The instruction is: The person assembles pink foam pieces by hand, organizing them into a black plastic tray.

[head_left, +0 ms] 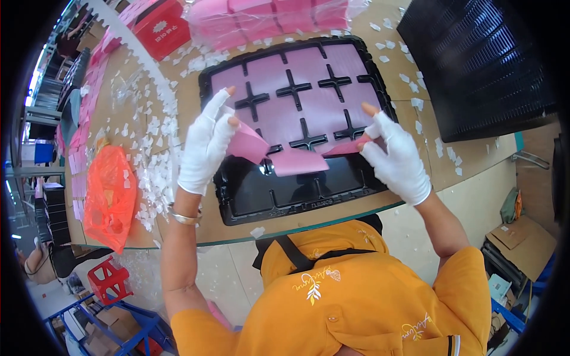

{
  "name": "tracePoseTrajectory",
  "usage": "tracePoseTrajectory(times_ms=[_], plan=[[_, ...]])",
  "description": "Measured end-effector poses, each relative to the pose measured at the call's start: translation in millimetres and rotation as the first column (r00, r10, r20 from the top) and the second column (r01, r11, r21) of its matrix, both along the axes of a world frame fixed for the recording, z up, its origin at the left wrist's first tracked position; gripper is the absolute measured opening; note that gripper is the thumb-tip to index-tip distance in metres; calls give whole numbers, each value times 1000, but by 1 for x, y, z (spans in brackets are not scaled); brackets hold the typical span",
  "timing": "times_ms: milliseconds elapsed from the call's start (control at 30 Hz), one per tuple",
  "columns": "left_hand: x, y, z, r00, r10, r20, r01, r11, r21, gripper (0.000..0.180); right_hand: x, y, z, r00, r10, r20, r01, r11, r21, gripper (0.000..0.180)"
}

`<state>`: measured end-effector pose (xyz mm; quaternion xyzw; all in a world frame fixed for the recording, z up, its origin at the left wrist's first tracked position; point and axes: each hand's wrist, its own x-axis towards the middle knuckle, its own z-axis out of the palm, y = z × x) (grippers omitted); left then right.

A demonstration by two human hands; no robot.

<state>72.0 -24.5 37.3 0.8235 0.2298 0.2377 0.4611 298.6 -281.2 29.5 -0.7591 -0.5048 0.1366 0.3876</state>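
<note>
Far left, an orange plastic bag (108, 196) lay crumpled on the tabletop (445, 172), with a red stool (111, 280) on the floor below. Next, white scraps (171, 126) scattered thickly over the surface, a long white strip with a toothed edge (133, 50) crossing at an angle, and a red box (162, 29) near the back. Left hand (206, 145), in a white glove with bare fingertips and a bracelet (185, 217) at the wrist, was over the tray's left side; its grip held the left end of a pink sheet (297, 162) between thumb and fingers. Sheet was bent, sagging in the middle, stretched between both hands over the near part of the black tray (294, 202). Tray sat centre, cross-shaped dividers inside, pink lining (272, 115) in the farther compartments, nearest ones showing bare black. Behind it, pink bundles (261, 22) under clear plastic. Right hand (396, 151), same kind of glove, was over the tray's right side; its grip was narrow at thumb level, pinching the sheet's right end, index finger raised. Far right, a tall stack of black trays (478, 68) stood on the tabletop, more scraps beside it; below, a cardboard box (522, 246).
</note>
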Motion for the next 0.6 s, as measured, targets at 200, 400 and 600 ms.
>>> tracePoseTrajectory(times_ms=[200,400,600], plan=[[-35,-16,-14,999,-19,32,23,989,-149,114,19,19,22,985,-37,-170,13,990,-142,63],[-28,-6,-7,998,-67,9,58,916,396,46,20,21,31,973,3,-230,-26,995,-97,62],[-17,-9,-2,991,117,60,-120,992,48,16,41,40,29,988,92,-127,-84,994,70,57]])
